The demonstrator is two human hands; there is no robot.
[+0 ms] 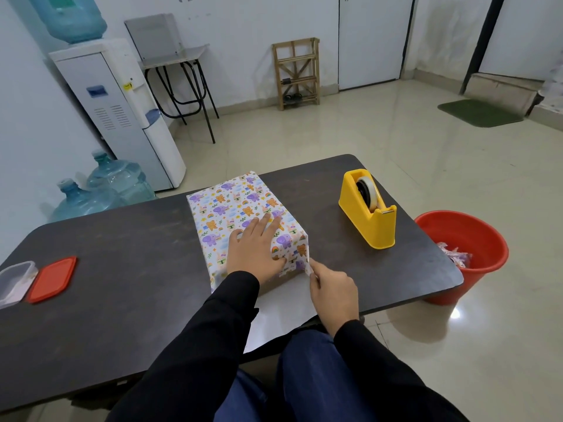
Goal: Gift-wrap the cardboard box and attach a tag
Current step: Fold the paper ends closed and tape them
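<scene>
A box covered in white wrapping paper with cartoon animals (pixel 234 205) lies on the dark table (pixel 122 245), its long side running away from me. My left hand (pixel 256 251) rests flat on the near end of its top, fingers spread. My right hand (pixel 332 290) pinches the paper's edge at the near right corner of the box. The paper's plain white underside (pixel 283 315) spreads over the table's near edge toward my lap. A yellow tape dispenser (pixel 370 208) with a roll of clear tape stands to the right of the box.
At the table's left edge sit a clear plastic container (pixel 13 281) and its red lid (pixel 51 278). A red bucket (pixel 466 254) with paper scraps stands on the floor at the right. Water jugs (pixel 103 190) and a dispenser (pixel 122 117) stand at the back left.
</scene>
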